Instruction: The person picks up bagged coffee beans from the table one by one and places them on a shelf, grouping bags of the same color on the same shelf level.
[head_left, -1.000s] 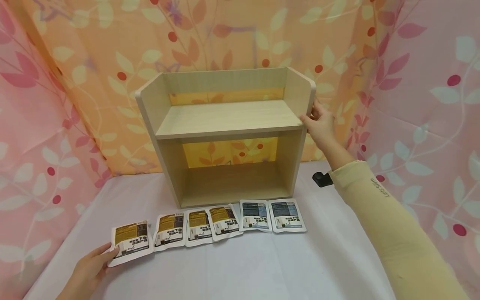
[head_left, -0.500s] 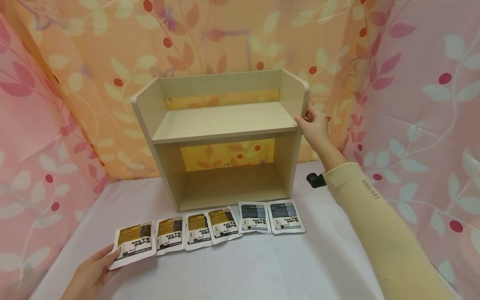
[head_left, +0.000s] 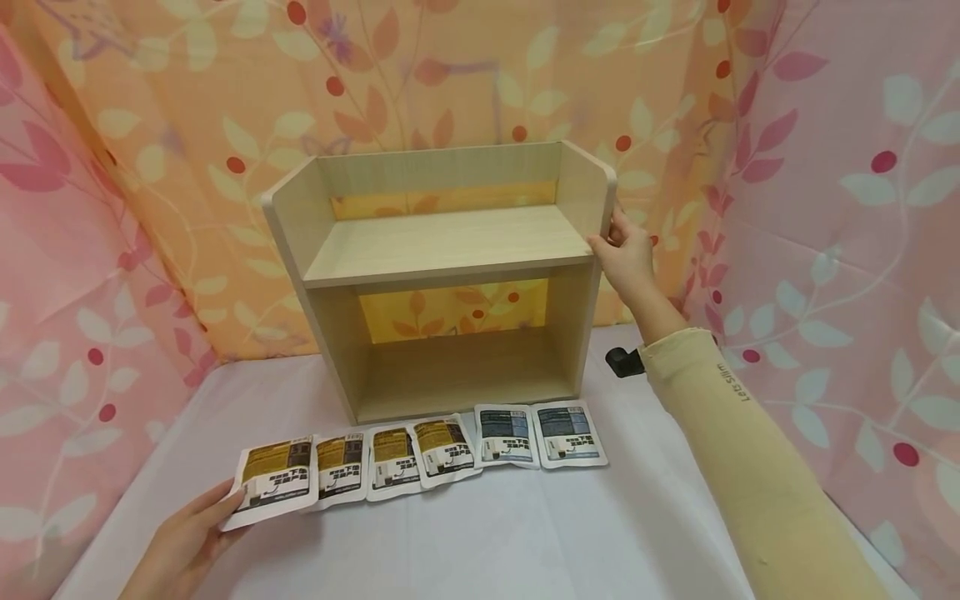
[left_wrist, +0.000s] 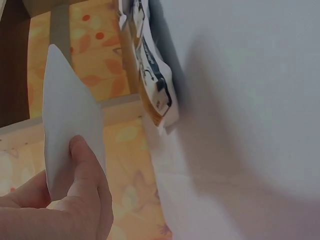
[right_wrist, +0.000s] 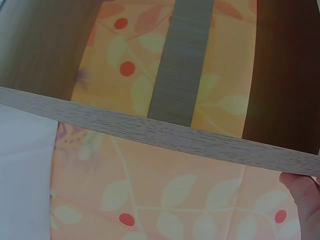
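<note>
Between thumb and fingers my left hand (head_left: 183,537) pinches the left edge of a white packet (head_left: 273,481) with a brown-and-yellow label. In the left wrist view its plain white back (left_wrist: 70,117) stands above the cloth. My right hand (head_left: 628,254) grips the right side panel of a pale wooden shelf (head_left: 450,242) near the upper board; part of that hand (right_wrist: 302,195) shows at the panel's edge in the right wrist view. Along the shelf's front lie more packets: several with yellow labels (head_left: 444,450) and two with blue labels (head_left: 567,435).
A white cloth (head_left: 480,542) covers the table. To the right of the shelf lies a small black object (head_left: 622,362), partly behind the forearm. Floral curtains (head_left: 420,75) enclose the back and both sides.
My left hand has lifted the packet and shifted it right, and it now overlaps the neighbouring packet in the head view. My right hand keeps its grip on the shelf. The view has shifted slightly.
</note>
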